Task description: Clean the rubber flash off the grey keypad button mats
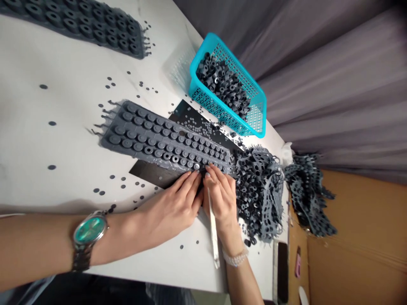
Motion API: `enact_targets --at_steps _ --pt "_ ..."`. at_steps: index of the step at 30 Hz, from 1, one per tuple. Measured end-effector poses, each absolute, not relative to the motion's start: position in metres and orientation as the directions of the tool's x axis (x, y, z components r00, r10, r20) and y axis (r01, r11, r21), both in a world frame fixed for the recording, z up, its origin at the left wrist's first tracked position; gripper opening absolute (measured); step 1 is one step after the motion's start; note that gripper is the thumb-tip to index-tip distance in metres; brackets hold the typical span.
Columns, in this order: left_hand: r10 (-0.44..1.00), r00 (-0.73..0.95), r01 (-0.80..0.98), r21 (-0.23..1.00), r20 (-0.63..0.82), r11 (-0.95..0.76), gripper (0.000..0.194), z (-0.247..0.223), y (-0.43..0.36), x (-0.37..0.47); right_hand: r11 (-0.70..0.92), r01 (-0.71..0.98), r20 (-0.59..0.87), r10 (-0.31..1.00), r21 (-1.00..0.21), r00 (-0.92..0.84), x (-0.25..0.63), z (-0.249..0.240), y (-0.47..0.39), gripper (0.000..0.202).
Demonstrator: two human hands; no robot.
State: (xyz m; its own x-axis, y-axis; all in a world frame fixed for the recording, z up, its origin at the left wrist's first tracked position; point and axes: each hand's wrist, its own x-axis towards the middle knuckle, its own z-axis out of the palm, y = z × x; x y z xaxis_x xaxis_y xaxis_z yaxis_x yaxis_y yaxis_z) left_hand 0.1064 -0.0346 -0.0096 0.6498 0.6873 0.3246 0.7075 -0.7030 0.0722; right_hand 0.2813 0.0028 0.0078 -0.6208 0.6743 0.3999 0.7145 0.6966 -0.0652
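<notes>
A grey moulded rubber sheet [140,135] with rows of round raised knobs lies slantwise on the table; a few knobs show open holes. Its near edge is pinched by my left hand [176,201], whose fingers are close together, with the thumb mostly hidden. Beside it, my right hand [221,197] is closed around a slim whitish tool [213,233], possibly tweezers, its back end pointing toward me. The tool's tip is hidden among my fingers at the sheet's edge. Under the sheet is a flat black board [152,173] scattered with small discs.
A turquoise basket [227,108] holds many small dark rubber rings. To the right lie a heap of loose rings [249,199] and perforated rubber scraps [273,203]. Another moulded sheet [85,25] is at the upper left. Small discs dot the white table [76,169]. A phone-like dark object [281,271] lies lower right.
</notes>
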Motion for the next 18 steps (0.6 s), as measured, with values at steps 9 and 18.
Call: enact_targets --at_steps 9,18 --pt "0.686 0.644 0.716 0.048 0.338 -0.696 0.048 -0.010 -0.034 0.106 0.467 0.863 0.565 0.772 -0.195 -0.290 0.292 0.009 0.004 0.014" --pt "0.664 0.660 0.689 0.067 0.352 -0.721 0.040 -0.003 -0.031 0.104 0.676 0.730 0.469 0.681 -0.104 -0.563 0.277 0.008 -0.004 0.015"
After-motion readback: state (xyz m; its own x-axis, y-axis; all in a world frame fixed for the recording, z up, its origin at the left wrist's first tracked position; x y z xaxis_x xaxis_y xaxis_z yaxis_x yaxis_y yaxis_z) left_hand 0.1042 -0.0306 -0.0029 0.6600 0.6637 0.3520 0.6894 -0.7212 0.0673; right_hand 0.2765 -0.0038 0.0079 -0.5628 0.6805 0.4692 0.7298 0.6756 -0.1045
